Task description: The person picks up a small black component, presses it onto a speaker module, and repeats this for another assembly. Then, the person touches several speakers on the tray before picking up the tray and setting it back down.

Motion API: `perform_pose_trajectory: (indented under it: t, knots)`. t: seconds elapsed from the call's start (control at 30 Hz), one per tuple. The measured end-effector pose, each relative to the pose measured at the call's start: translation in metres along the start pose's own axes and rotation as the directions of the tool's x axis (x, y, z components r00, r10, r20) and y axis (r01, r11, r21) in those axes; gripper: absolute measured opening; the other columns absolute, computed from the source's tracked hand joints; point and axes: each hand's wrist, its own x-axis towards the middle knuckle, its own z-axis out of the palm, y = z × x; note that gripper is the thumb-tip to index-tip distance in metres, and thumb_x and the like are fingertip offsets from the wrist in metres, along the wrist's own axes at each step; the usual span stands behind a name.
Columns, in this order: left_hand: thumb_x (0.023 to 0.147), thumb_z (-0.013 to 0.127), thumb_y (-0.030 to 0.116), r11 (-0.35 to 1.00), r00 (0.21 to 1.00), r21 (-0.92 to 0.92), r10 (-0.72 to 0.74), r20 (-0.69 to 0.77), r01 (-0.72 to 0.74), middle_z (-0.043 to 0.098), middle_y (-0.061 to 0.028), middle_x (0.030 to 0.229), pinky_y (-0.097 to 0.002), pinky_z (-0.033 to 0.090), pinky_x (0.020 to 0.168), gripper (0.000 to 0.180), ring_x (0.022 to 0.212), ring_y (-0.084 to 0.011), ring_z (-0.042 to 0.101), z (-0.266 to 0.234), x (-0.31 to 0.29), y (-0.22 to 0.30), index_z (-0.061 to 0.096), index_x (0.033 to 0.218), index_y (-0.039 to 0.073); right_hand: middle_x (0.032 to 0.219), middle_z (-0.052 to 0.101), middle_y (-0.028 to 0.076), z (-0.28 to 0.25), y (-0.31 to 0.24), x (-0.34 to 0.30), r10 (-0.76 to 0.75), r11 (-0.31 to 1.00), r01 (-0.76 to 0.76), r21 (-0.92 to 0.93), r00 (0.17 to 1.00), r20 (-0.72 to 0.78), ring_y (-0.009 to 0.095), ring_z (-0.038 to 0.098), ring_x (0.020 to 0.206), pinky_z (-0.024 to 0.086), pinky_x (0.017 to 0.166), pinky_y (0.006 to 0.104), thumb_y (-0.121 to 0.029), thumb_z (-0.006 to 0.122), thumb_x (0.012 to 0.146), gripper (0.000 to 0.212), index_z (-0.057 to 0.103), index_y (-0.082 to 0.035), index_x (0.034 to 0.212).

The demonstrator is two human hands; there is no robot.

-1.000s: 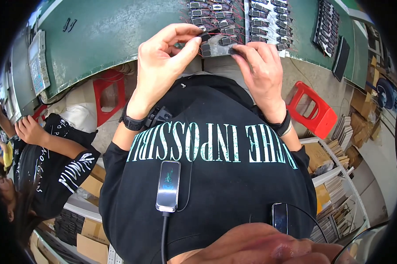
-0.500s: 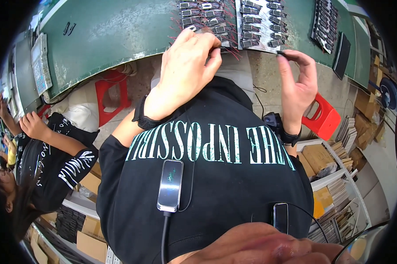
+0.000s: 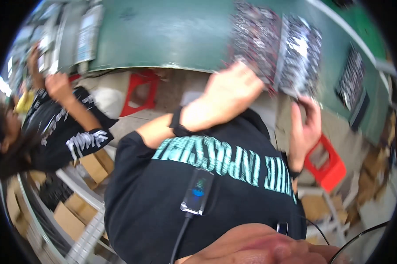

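Motion blurs the whole view. My left hand (image 3: pixel 227 94) is closed, fingers bent inward, at the near edge of a batch of small black parts with thin red wires (image 3: pixel 255 37) on the green table. What its fingertips hold, if anything, cannot be made out. My right hand (image 3: pixel 306 127) is raised below a second batch of small black parts (image 3: pixel 300 55), laid in rows on a pale sheet. Its thumb and fingers pinch a small dark piece (image 3: pixel 294 100), too smeared to name. Both wrists wear black bands.
More black parts (image 3: pixel 351 77) lie in a strip at the right, beside a flat black panel (image 3: pixel 359 110). Red stools (image 3: pixel 326 163) stand under the green table (image 3: pixel 163 35). A co-worker's hand (image 3: pixel 58 88) is at the left, near a pale grey device (image 3: pixel 88 35).
The view has swung, so the table and parts appear shifted right and down. My hands stay near the table's front edge, the left still by the wired parts, the right still pinching the small dark piece.
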Motion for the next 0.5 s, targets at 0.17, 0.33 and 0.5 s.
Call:
perform_pose_trajectory:
  t: [0.17,0.33,0.5]
  knots:
    - [0.079,0.069,0.014,0.997,0.968,0.068,-0.024,-0.249,0.042,0.060,-0.0044,0.075,-0.0353,0.052,0.062,0.007,0.076,-0.0252,0.060,-0.092,-0.009,-0.052,0.063,0.082,0.011,0.107,0.065,0.008,0.016,-0.051,-0.021,0.064,0.963,-0.082,0.258,0.995,0.078,0.013,0.064,0.093,0.049,0.087,0.0247,0.005,0.060,0.095,0.017,0.062,0.003,0.112]
    - [0.085,0.067,0.016,0.833,0.868,0.353,-0.267,-0.418,0.426,0.067,-0.0073,0.085,-0.0404,0.055,0.072,0.008,0.083,-0.0304,0.064,-0.160,-0.045,-0.194,0.072,0.090,0.011,0.103,0.062,0.006,0.036,-0.074,-0.014,-0.035,0.965,0.000,0.261,0.991,0.130,0.012,0.063,0.089,0.049,0.084,0.0239,0.005,0.062,0.094,0.016,0.061,0.002,0.110]
    - [0.085,0.068,0.016,0.688,0.848,0.496,-0.429,-0.309,0.529,0.068,-0.0078,0.095,-0.0413,0.055,0.081,0.014,0.093,-0.0282,0.063,-0.194,-0.071,-0.285,0.074,0.097,0.011,0.104,0.058,0.006,0.066,-0.086,-0.005,-0.056,0.977,0.024,0.214,0.989,0.140,0.012,0.061,0.092,0.049,0.084,0.0247,0.004,0.065,0.092,0.016,0.062,0.002,0.107]
